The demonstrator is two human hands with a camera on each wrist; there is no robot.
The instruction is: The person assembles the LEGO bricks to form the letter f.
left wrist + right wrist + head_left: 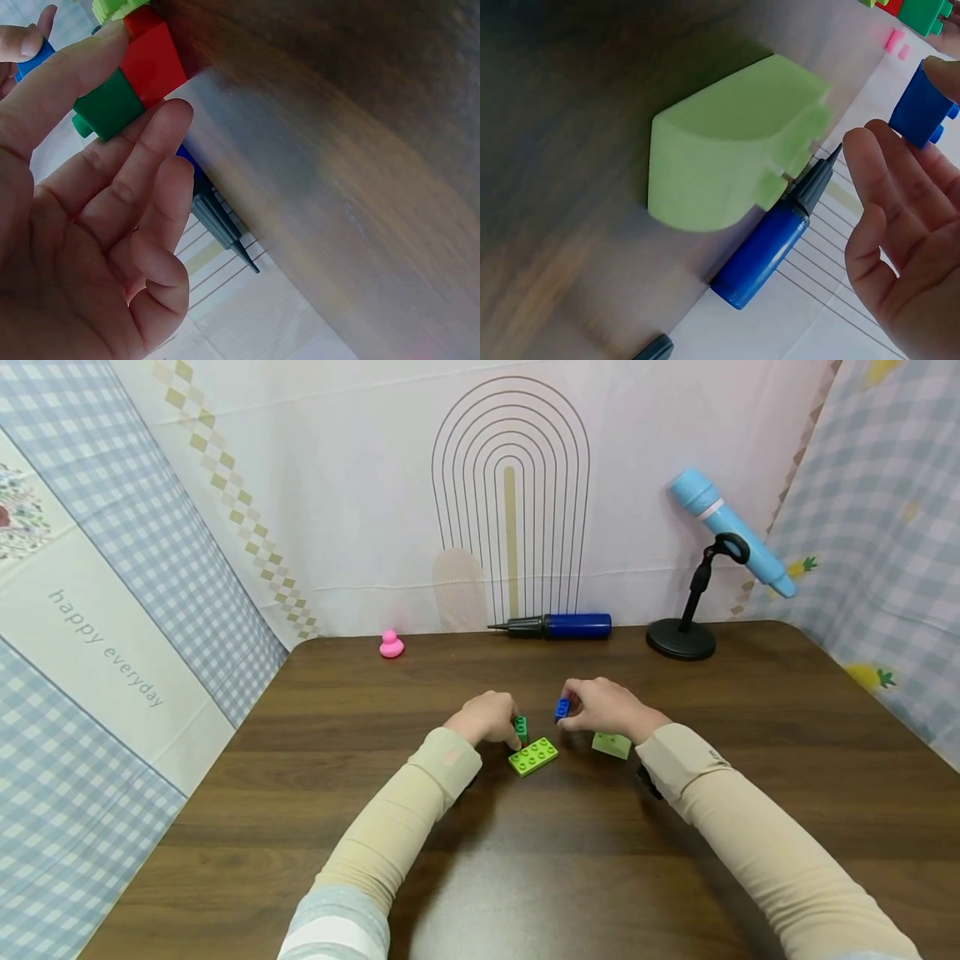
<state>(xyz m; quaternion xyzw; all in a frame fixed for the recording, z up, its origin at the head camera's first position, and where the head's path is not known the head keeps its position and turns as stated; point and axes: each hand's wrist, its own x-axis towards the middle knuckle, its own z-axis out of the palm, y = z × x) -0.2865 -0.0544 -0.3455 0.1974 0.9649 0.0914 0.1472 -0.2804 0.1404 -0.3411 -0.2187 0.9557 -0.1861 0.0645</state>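
Between the thumb and fingers of my left hand is a green brick joined on top of a red brick. The red one stands on the table, and from the head view only the green studs show. A lime-green flat brick with two rows of studs lies just in front of that hand. My right hand pinches a small blue brick above the table, a short way right of the green one. A pale green brick with a curved side rests on the table under the right wrist.
Along the back edge of the brown table are a pink duck, a blue and black hand pump and a black stand holding a light blue toy microphone. A patterned cloth hangs behind the table.
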